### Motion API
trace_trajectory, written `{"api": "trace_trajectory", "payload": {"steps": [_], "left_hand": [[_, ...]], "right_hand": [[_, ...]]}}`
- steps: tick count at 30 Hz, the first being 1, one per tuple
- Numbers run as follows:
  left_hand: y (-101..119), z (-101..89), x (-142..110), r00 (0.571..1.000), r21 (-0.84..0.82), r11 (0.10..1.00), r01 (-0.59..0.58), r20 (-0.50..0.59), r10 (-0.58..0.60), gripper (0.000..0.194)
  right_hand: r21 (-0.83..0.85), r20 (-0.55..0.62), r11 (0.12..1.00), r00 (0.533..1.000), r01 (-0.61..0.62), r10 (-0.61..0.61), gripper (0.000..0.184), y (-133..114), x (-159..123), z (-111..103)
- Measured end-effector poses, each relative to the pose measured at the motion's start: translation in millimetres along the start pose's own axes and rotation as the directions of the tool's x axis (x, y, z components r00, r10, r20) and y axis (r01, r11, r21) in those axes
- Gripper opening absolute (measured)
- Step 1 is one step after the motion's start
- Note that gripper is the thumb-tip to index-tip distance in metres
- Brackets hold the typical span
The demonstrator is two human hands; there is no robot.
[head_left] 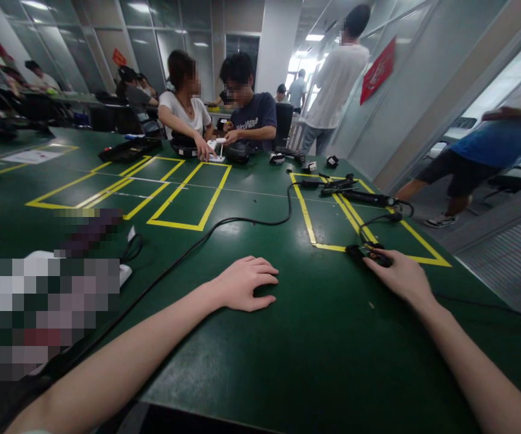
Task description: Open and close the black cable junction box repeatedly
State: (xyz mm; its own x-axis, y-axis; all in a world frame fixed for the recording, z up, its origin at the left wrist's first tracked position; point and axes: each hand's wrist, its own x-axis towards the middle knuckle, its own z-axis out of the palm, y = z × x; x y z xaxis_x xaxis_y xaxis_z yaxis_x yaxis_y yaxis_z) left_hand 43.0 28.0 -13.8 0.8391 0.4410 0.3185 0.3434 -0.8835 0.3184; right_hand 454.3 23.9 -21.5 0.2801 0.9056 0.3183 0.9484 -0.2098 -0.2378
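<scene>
My left hand [247, 284] rests on the green tabletop [224, 361], fingers stretched forward and thumb apart, with nothing in it. Over to the right, my right hand [402, 274] grips a small dark device [371, 253] with what look like electronic parts on it. Its far end sticks out beyond my fingers near a yellow tape line, and the rest is hidden under my hand. A thin black cable [367, 226] runs from the device toward a black rod-like tool [364, 198] lying farther back.
Yellow tape rectangles [202, 224] mark the table. A long black cable [224, 222] crosses it left of my hand. A black tray [129, 149] lies at the far left. Two people [253, 120] sit across the table, handling a white object [216, 144]. Blurred-out items lie at left.
</scene>
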Motion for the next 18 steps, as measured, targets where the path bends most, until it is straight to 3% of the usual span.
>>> {"api": "trace_trajectory", "payload": {"steps": [3, 6, 8, 10, 12, 14, 16, 18], "left_hand": [[-0.5, 0.4, 0.1, 1.000, 0.004, 1.000, 0.000, -0.030, 0.000, 0.036], [0.2, -0.5, 0.3, 0.995, 0.030, 1.000, 0.008, -0.102, -0.005, 0.045], [1.6, -1.8, 0.8, 0.988, 0.041, 0.999, -0.006, -0.157, 0.013, 0.050], [3.5, -2.9, 1.6, 0.984, 0.037, 0.998, -0.042, -0.173, 0.048, 0.048], [5.4, -3.2, 2.7, 0.988, 0.038, 0.996, -0.079, -0.128, 0.083, 0.041], [6.8, -2.7, 3.8, 0.993, 0.052, 0.994, -0.095, -0.062, 0.098, 0.044], [7.6, -2.1, 4.5, 0.995, 0.065, 0.994, -0.088, -0.032, 0.090, 0.049], [7.8, -2.2, 4.7, 0.997, 0.063, 0.996, -0.068, -0.036, 0.070, 0.049]], "right_hand": [[0.083, 0.017, 0.988, 0.991, 0.131, -0.133, 0.041, -42.1, -17.1, 7.6], [0.235, -0.025, 0.905, 0.933, 0.355, -0.360, 0.032, -87.7, -45.7, 10.2], [0.376, -0.012, 0.791, 0.856, 0.484, -0.518, 0.028, -116.8, -67.9, 6.8], [0.507, 0.034, 0.647, 0.736, 0.570, -0.676, 0.029, -140.9, -87.2, 0.7], [0.576, 0.073, 0.533, 0.611, 0.620, -0.789, 0.029, -157.3, -99.7, -4.9], [0.606, 0.079, 0.466, 0.534, 0.645, -0.842, 0.028, -164.9, -104.9, -7.4], [0.623, 0.050, 0.435, 0.522, 0.650, -0.851, 0.029, -165.4, -105.1, -6.3], [0.632, 0.003, 0.428, 0.550, 0.646, -0.835, 0.031, -162.3, -103.7, -3.2]]}}
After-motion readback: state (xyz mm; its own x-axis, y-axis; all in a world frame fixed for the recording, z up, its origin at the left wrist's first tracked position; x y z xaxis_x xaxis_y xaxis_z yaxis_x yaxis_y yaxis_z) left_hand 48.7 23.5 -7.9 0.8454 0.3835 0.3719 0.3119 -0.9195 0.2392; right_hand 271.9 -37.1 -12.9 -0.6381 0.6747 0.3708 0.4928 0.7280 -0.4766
